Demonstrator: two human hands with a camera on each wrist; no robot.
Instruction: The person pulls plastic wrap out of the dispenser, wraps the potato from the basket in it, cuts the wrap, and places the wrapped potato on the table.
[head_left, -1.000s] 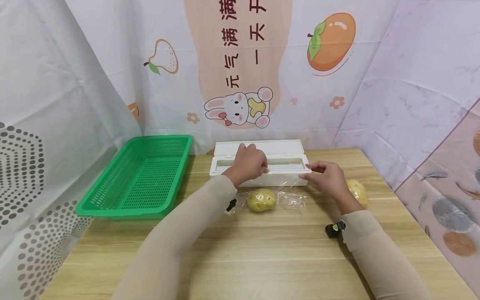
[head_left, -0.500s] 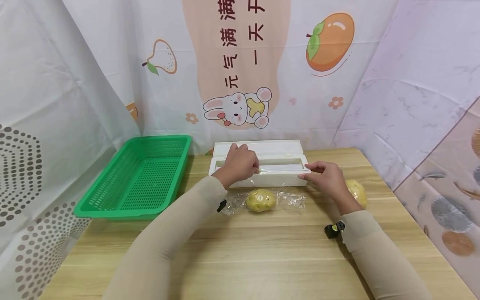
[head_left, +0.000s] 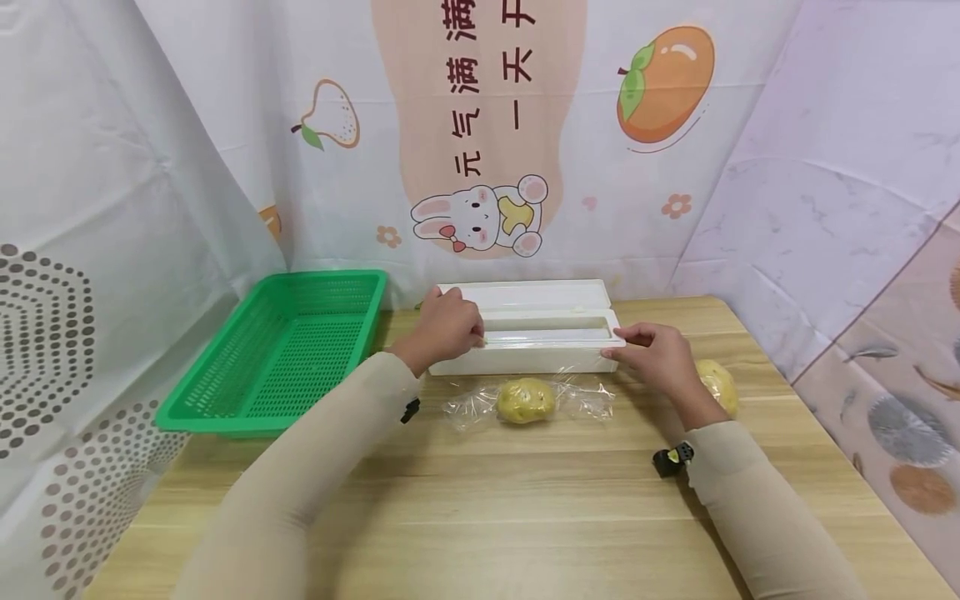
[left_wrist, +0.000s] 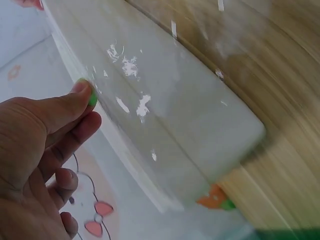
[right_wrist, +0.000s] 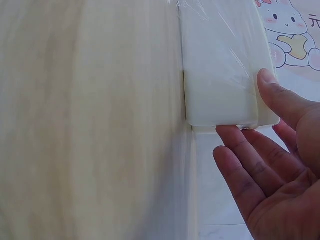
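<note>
A white cling film dispenser (head_left: 532, 360) lies lengthwise at the back of the table, its lid raised and a roll showing inside. On its front edge my left hand (head_left: 447, 329) pinches a small green slide cutter (left_wrist: 93, 98) between thumb and forefinger, left of the middle. My right hand (head_left: 660, 358) grips the dispenser's right end, thumb on the front edge and fingers around the end in the right wrist view. Clear film (left_wrist: 142, 105) drapes down the dispenser's front. Just before it lies a potato (head_left: 527, 400) with film spread out at both sides.
To the left stands a green plastic basket (head_left: 348, 367) with slotted walls. Another potato (head_left: 717, 387), shiny with film, sits behind my right wrist. A printed curtain (head_left: 337, 208) hangs right behind the wooden table (head_left: 510, 517).
My left hand has slid leftward along the dispenser's front edge with the slide cutter, uncovering more of the roll. The right hand has stayed at the right end.
</note>
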